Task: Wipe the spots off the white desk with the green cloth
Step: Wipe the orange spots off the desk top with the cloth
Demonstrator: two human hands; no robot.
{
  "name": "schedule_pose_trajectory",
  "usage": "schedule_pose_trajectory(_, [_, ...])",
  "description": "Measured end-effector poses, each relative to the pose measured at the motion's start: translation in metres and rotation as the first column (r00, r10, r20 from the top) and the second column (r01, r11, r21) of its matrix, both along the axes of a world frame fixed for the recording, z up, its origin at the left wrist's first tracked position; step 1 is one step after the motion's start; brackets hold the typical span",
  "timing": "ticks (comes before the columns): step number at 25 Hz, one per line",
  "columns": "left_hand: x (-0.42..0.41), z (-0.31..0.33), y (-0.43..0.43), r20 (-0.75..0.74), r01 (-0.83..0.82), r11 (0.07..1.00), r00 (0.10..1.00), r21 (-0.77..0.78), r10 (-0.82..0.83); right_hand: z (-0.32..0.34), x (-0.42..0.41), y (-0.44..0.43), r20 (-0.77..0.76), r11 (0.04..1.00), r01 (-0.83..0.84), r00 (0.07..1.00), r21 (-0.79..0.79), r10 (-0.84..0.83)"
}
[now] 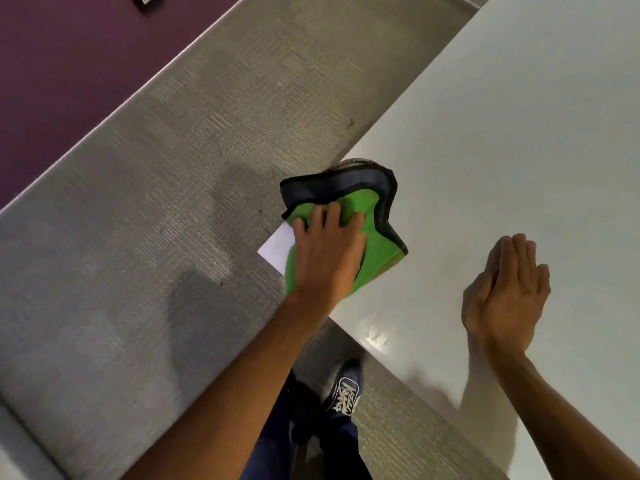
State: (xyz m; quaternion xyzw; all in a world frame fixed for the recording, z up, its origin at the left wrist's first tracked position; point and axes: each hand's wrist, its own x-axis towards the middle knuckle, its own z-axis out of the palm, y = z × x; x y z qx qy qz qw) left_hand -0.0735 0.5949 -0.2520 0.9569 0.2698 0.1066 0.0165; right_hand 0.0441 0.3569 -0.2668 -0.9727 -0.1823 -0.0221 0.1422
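The green cloth (375, 245) with its dark grey edging lies bunched on the near left corner of the white desk (502, 140), partly hanging over the edge. My left hand (327, 252) presses flat on the cloth with fingers spread and gripping into the fabric. My right hand (507, 294) rests palm down on the desk surface to the right, fingers together, holding nothing. I can make out no distinct spots on the desk; a glossy smear shows near its front edge.
Grey carpet (156, 237) runs to the left of the desk, with a purple surface (69, 64) beyond it at the upper left. My legs and a dark sneaker (343, 393) stand below the desk's front edge.
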Motion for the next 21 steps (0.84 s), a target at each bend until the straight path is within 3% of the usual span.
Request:
schedule_pose_trajectory(7, [-0.063, -0.005, 0.026, -0.044, -0.184, 0.983, 0.982, -0.008, 0.184, 0.006, -0.003, 0.004, 0.004, 1.000, 0.000, 1.000, 0.024, 0.000])
schedule_pose_trajectory(12, [-0.053, -0.001, 0.030, -0.003, -0.468, 0.883, 0.884, -0.037, 0.468, 0.007, -0.004, 0.005, 0.022, 1.000, -0.002, 1.000, 0.019, 0.002])
schedule_pose_trajectory(16, [-0.038, 0.007, -0.016, -0.082, -0.263, 0.964, 0.962, -0.028, 0.260, 0.005, -0.004, 0.005, 0.045, 1.000, -0.009, 0.999, -0.018, 0.010])
schedule_pose_trajectory(21, [-0.015, 0.012, -0.104, -0.023, 0.026, 0.994, 0.999, -0.110, -0.029, 0.007, -0.005, 0.004, 0.034, 1.000, -0.014, 0.999, -0.021, 0.015])
